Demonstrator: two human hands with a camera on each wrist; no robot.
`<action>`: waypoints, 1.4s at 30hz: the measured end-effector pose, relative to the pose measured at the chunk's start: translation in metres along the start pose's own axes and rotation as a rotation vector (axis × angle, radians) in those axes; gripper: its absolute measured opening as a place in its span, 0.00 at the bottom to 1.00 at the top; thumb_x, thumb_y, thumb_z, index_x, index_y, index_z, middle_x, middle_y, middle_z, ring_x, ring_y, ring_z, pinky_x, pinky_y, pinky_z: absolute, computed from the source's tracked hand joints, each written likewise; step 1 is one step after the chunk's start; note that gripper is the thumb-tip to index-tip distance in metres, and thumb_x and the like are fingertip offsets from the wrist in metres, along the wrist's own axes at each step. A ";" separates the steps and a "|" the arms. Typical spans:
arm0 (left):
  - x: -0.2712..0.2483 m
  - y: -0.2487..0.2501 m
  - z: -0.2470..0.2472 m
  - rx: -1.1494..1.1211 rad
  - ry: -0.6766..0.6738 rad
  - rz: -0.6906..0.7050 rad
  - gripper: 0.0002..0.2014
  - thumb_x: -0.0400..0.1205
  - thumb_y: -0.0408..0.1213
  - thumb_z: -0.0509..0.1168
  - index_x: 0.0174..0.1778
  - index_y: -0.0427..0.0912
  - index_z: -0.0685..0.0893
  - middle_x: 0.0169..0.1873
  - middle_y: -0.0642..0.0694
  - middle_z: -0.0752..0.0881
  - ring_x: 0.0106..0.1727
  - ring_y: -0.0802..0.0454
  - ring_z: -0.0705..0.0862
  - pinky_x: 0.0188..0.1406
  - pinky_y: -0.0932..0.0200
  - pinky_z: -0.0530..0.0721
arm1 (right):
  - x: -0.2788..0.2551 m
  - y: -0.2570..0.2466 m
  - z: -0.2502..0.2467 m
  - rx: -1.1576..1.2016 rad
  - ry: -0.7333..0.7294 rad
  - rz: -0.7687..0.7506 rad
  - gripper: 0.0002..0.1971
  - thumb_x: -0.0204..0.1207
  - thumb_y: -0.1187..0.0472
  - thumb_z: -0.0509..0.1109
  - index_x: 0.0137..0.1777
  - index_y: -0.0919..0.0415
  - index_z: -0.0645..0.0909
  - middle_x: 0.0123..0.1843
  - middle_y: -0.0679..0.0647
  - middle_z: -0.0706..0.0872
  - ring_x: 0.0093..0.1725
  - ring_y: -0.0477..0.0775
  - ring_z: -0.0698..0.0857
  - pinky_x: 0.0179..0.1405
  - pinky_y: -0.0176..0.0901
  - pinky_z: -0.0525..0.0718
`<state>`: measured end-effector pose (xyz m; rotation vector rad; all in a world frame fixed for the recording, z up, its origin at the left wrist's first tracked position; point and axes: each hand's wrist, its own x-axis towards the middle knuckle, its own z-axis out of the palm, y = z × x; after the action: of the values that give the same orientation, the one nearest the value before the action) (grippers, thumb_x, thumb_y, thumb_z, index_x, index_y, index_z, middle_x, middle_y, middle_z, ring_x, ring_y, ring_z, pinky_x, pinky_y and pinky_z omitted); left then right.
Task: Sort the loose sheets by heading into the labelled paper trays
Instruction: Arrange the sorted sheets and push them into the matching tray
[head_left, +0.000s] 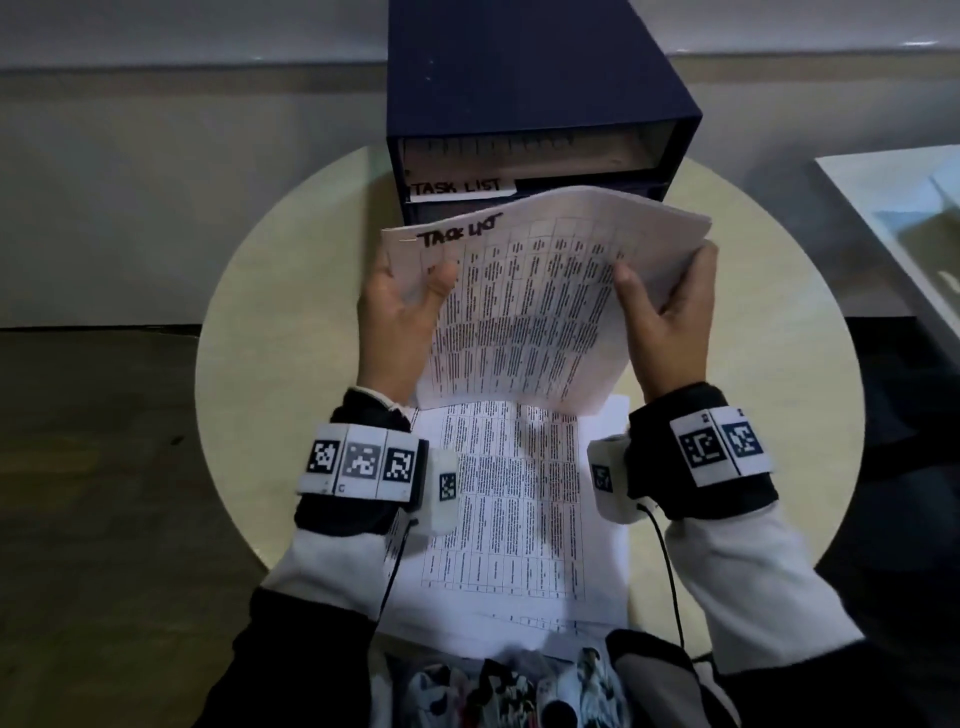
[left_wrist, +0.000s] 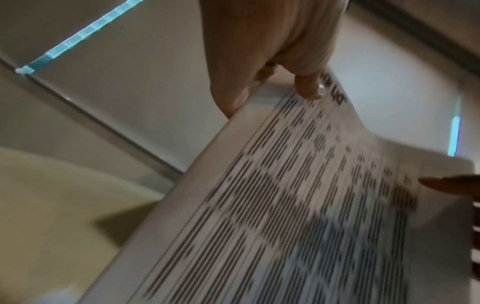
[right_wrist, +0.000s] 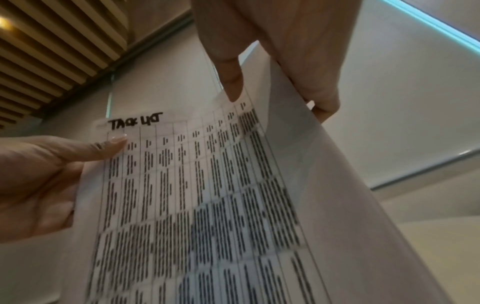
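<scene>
Both hands hold up a stapled set of sheets (head_left: 530, 306) headed "TASK LIST", a printed table on its front. My left hand (head_left: 400, 317) pinches its left edge, thumb on the front. My right hand (head_left: 670, 317) pinches the right edge, thumb on the front and fingers behind. The sheets (left_wrist: 298, 205) fill the left wrist view under my left hand (left_wrist: 280, 67). The heading shows in the right wrist view on the sheets (right_wrist: 197, 195) below my right hand (right_wrist: 272, 67). Just beyond stands a dark blue tray unit (head_left: 535, 93); its upper slot bears a "TASK LIST" label (head_left: 460, 188) and holds paper.
More printed sheets (head_left: 519, 519) lie on the round pale table (head_left: 260, 364) under my wrists. The lower slot of the tray unit is hidden behind the held sheets. A white tray-like object (head_left: 904, 223) sits at the right edge. Floor surrounds the table.
</scene>
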<state>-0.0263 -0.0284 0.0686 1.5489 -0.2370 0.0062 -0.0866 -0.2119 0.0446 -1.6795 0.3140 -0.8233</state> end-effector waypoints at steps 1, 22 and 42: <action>-0.002 -0.010 0.000 0.021 -0.006 -0.054 0.20 0.67 0.56 0.67 0.51 0.52 0.76 0.50 0.52 0.85 0.55 0.53 0.85 0.57 0.58 0.84 | -0.002 0.005 0.002 -0.034 -0.013 0.021 0.13 0.74 0.64 0.65 0.52 0.63 0.63 0.43 0.41 0.75 0.39 0.23 0.76 0.40 0.22 0.76; 0.067 0.002 0.015 0.073 0.136 -0.404 0.09 0.83 0.32 0.60 0.53 0.32 0.82 0.54 0.37 0.86 0.58 0.39 0.85 0.63 0.39 0.81 | -0.010 0.024 -0.017 -0.017 -0.107 0.427 0.05 0.79 0.67 0.62 0.51 0.58 0.72 0.42 0.51 0.86 0.34 0.41 0.82 0.31 0.33 0.79; 0.077 0.001 0.002 -0.034 -0.071 -0.442 0.09 0.85 0.33 0.58 0.60 0.36 0.76 0.38 0.43 0.87 0.25 0.59 0.86 0.21 0.70 0.79 | 0.094 -0.008 0.016 0.352 -0.131 0.540 0.05 0.83 0.69 0.57 0.45 0.64 0.72 0.39 0.59 0.79 0.20 0.48 0.74 0.14 0.31 0.69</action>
<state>0.0482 -0.0411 0.0817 1.5413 0.0533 -0.3984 -0.0104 -0.2547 0.0839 -1.2260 0.4747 -0.3380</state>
